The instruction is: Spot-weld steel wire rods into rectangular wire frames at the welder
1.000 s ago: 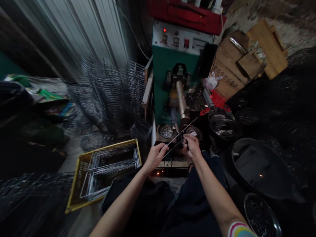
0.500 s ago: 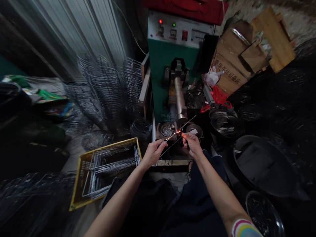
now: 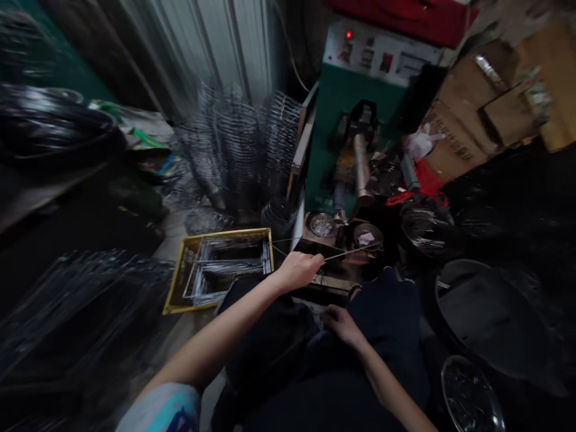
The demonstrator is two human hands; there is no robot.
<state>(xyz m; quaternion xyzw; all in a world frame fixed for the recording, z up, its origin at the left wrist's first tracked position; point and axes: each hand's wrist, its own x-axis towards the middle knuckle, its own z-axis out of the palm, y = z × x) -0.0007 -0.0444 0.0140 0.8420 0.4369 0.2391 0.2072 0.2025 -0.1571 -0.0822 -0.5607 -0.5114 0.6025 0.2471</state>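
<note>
One wire frame (image 3: 337,256) is pinched in my left hand (image 3: 299,270), in front of the green machine (image 3: 326,120). My right hand (image 3: 342,324), farther from the machine, is loosely curled; I can't tell whether it holds anything. A yellow crate (image 3: 174,282) stands left of the machine.

Before the machine (image 3: 382,93) are two hands, one left hand (image 3: 299,270) and one right hand (image 3: 344,324), and at least one wire (image 3: 342,254). Two dishes (image 3: 377,237) sit at the machine's foot. Left of the machine are one crate (image 3: 177,270) and at least three wire stacks (image 3: 236,144). Right of the machine are two bags, one white bag (image 3: 420,144) and one red bag (image 3: 427,179), plus one tub (image 3: 490,312) and one bowl (image 3: 443,379).
</note>
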